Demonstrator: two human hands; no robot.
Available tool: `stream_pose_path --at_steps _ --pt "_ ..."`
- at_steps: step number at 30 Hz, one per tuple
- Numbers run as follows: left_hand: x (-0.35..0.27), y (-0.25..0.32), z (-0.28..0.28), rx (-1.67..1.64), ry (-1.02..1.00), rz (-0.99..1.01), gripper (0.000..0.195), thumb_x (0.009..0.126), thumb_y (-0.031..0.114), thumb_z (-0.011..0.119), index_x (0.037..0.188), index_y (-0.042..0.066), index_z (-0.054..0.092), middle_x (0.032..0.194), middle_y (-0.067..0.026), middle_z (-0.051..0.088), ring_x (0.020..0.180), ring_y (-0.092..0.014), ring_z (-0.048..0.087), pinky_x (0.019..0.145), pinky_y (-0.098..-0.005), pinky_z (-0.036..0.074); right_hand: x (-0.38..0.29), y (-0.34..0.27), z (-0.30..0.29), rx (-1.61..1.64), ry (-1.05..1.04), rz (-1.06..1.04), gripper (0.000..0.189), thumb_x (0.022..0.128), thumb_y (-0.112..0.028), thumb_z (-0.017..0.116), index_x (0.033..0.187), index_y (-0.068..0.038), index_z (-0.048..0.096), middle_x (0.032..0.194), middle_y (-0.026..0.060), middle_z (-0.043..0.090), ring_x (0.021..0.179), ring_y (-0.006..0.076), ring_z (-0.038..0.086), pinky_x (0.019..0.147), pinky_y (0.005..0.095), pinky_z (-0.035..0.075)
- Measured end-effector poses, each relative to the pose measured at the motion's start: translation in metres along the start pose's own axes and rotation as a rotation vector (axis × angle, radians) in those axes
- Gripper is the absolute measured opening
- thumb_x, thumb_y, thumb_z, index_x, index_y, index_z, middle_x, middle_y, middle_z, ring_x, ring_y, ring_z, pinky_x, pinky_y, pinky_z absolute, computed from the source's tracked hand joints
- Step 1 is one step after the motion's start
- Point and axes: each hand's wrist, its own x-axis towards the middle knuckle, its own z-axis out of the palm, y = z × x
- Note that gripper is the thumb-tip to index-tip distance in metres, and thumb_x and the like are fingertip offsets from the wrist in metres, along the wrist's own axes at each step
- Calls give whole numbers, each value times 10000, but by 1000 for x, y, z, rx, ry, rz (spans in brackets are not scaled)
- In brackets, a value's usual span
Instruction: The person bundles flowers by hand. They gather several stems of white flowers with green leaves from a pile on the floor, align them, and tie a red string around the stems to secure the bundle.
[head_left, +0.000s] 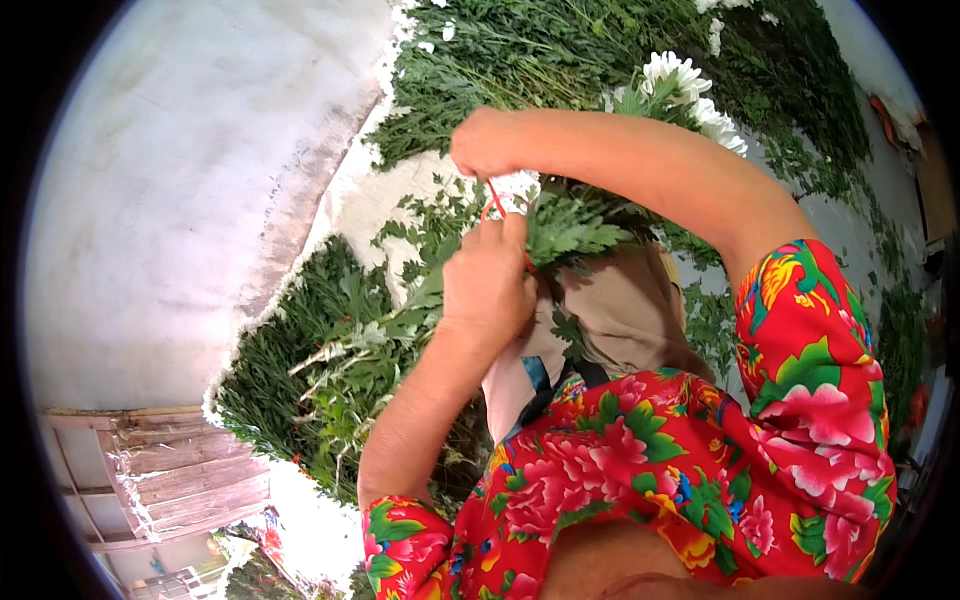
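Observation:
My left hand (487, 281) is closed around a bunch of leafy green stems (574, 229), their pale cut ends sticking out at the lower left. Above it, my right hand (484, 142) grips a thin red tie (495, 196). The tie runs down in a loop to my left fingers, and a bit of red shows beside that hand against the stems. White chrysanthemum heads (675, 79) appear beyond my right forearm. The forearm hides whether they belong to the held bunch.
Chrysanthemum stems lie in a large heap (510, 60) at the top, with another pile (300, 360) at the left. White blooms edge both piles along a pale wall (187, 187). Wooden planks (187, 472) stand at the lower left. Loose leaves (709, 322) litter the floor.

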Motion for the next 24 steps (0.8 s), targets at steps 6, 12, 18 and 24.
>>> stream_pose_path --at_steps 6,12,18,24 --pt "-5 -66 -23 -355 14 -312 428 757 63 743 1167 -35 674 874 -122 727 789 -223 687 769 -373 549 -86 -30 -101 384 867 1 110 908 -155 659 920 -45 660 815 132 676 756 347 676 696 451 545" --pt "18 -65 -71 -1126 -67 -417 237 789 32 732 1018 -30 737 875 -39 732 737 -111 659 695 -283 542 -135 -90 -1 944 731 219 206 917 -148 641 1055 4 642 748 163 667 654 347 647 649 461 510" --pt "19 -49 -75 -1130 -168 -371 270 764 85 757 1015 -13 739 883 -38 732 768 -131 656 744 -304 544 -135 -109 53 2139 236 76 126 1022 -129 569 1042 -61 672 722 4 588 620 76 536 555 247 406" --pt "19 -54 -62 -954 -169 -336 330 785 85 747 1093 -27 706 926 -60 744 805 -136 659 785 -311 544 -193 -116 11 954 722 144 77 951 -141 596 895 -88 603 725 138 595 645 223 630 584 414 472"
